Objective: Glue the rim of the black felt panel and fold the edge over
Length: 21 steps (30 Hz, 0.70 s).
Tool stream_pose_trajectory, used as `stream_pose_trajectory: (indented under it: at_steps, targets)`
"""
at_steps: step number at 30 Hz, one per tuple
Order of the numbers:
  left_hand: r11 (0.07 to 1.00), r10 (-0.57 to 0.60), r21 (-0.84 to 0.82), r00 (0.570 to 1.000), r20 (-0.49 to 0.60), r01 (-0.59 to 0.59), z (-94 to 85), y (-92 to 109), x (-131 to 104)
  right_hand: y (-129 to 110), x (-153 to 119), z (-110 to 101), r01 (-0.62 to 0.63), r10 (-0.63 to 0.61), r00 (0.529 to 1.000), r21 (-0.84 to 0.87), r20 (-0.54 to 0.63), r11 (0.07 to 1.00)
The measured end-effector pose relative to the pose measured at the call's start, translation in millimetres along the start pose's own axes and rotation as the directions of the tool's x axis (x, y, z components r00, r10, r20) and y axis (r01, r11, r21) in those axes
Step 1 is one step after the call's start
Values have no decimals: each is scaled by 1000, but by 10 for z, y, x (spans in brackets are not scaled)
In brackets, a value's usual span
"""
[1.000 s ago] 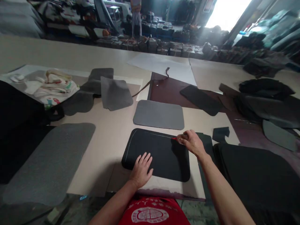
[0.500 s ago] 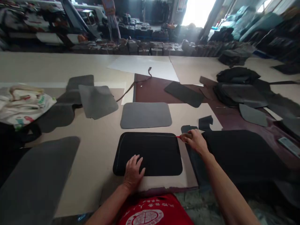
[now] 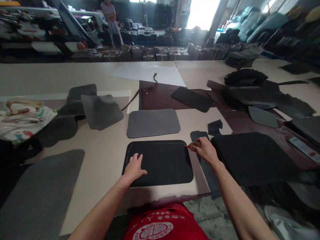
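– What lies on the bench (image 3: 105,160)?
– A black panel (image 3: 162,163) at the near edge, a grey panel (image 3: 153,122) just beyond, dark offcuts and stacked goods farther back.
– And the hands?
– Left hand (image 3: 133,167) flat on the panel's left side, fingers released. Right hand (image 3: 205,150) pinches a red marker (image 3: 190,145) at its far right corner.
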State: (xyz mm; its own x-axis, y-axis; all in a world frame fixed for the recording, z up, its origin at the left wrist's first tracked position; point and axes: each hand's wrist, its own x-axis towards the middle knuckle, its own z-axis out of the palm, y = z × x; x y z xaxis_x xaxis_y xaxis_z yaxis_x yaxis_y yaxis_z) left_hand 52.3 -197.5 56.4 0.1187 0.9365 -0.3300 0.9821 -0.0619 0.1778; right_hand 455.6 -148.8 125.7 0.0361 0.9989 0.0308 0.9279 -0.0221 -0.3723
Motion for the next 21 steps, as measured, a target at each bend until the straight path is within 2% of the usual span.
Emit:
stream_pose_trajectory:
  at_steps: [8,15,21]
  targets:
    - [998,22,54,1000,17,-23,-62,21,14,-18,-474,-69,-65,64,997,37,47,997]
    - [994,47,101,999,20,-48,-86,34,42,56,-1095,-41,-145,142,989,69,51,987]
    - [990,67,126,997,26,-70,-86,11,61,98,-1619,34,-250,248,968,160,31,955]
